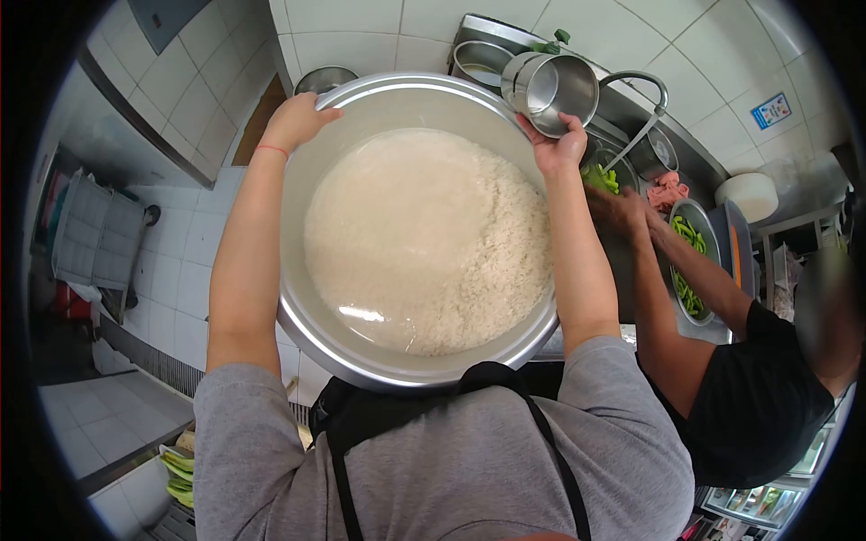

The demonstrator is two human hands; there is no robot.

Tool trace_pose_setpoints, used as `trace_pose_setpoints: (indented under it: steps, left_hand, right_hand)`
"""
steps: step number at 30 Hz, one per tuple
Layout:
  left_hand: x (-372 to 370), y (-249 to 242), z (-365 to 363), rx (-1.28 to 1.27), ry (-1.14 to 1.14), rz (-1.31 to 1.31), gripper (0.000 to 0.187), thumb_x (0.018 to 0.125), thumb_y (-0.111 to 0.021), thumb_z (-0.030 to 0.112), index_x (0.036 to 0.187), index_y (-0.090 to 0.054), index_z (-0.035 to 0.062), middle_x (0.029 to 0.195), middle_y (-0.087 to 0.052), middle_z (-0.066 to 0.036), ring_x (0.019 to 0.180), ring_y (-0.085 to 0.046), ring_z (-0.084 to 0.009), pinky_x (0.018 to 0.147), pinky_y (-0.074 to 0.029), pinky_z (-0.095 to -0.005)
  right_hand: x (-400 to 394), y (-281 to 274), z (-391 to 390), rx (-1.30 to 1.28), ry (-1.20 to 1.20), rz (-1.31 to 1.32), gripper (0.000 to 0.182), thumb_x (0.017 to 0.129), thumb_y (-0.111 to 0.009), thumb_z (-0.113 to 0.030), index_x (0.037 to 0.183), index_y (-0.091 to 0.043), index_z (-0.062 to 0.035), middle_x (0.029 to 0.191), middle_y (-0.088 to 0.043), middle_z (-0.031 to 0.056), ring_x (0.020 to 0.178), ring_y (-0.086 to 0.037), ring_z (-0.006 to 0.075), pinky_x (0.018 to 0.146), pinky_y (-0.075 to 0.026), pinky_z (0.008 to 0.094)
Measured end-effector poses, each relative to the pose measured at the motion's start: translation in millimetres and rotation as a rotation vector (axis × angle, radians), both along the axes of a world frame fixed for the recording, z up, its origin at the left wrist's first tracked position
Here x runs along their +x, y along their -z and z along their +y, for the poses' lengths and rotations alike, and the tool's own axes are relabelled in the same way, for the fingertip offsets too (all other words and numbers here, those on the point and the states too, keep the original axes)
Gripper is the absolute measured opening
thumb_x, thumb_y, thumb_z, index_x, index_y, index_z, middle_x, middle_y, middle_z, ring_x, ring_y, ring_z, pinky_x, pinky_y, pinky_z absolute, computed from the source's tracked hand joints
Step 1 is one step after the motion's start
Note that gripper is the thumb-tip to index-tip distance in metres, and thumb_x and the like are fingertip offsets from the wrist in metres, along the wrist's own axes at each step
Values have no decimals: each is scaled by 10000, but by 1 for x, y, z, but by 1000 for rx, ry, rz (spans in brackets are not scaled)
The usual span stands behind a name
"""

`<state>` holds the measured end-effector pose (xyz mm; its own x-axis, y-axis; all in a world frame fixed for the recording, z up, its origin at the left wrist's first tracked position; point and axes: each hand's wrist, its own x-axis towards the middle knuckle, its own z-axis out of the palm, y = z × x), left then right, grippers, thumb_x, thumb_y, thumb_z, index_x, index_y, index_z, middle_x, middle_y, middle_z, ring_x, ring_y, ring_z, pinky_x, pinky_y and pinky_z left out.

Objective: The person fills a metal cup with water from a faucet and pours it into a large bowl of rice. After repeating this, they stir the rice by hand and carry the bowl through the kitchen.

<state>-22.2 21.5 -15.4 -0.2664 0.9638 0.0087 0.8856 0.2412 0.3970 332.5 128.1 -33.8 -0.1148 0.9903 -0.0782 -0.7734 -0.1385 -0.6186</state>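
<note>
A large round metal pot (406, 106) fills the middle of the head view, close to my body. Inside it, white rice (501, 270) is heaped toward the right, and cloudy water (383, 225) covers the rest. My left hand (299, 122) grips the far left part of the rim, with the thumb over the edge. At the far right of the rim, my right hand (561, 144) holds a small steel pot (568, 95), tilted so its mouth faces right and toward me. My right palm faces up beneath that small pot.
To the right, a co-worker's hands (622, 212) are at a sink with green vegetables (603, 178) under a running tap (642, 79). A bowl of cut green vegetables (690, 261) stands beside them. Metal bowls (481, 65) sit behind. A wheeled rack (99, 234) stands left.
</note>
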Motion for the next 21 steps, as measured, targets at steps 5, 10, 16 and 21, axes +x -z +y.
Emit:
trace_pose_setpoints:
  steps: [5, 10, 16, 21]
  left_hand:
    - [4, -3, -1, -21, -26, -11, 502, 749, -577, 409, 999, -578, -26, 949, -605, -188, 893, -585, -283, 788, -443, -358]
    - [3, -1, 0, -5, -28, -9, 502, 752, -574, 406, 1010, -575, -25, 961, -603, -190, 903, -585, -283, 795, -442, -358]
    - [3, -1, -1, 5, -21, 13, 493, 750, -579, 400, 1011, -578, -19, 961, -604, -187, 905, -585, -284, 795, -442, -362]
    - [3, -2, 1, 4, -6, 24, 485, 751, -578, 396, 993, -583, -24, 945, -607, -188, 896, -584, -292, 787, -444, -367]
  right_hand:
    - [0, -1, 0, -5, -8, 6, 501, 732, -416, -111, 1187, -284, 50, 1193, -394, 226, 1051, -444, 423, 847, -409, 607]
    - [1, -1, 0, 17, -2, -10, 501, 734, -412, -116, 1185, -279, 57, 1191, -391, 231, 1050, -444, 424, 851, -411, 598]
    - [1, -2, 0, 6, -8, -3, 504, 733, -412, -121, 1183, -277, 62, 1181, -395, 238, 1041, -449, 429, 848, -417, 594]
    - [4, 0, 6, -17, 24, 19, 522, 724, -426, -143, 1179, -278, 66, 1154, -410, 241, 1022, -460, 430, 839, -424, 589]
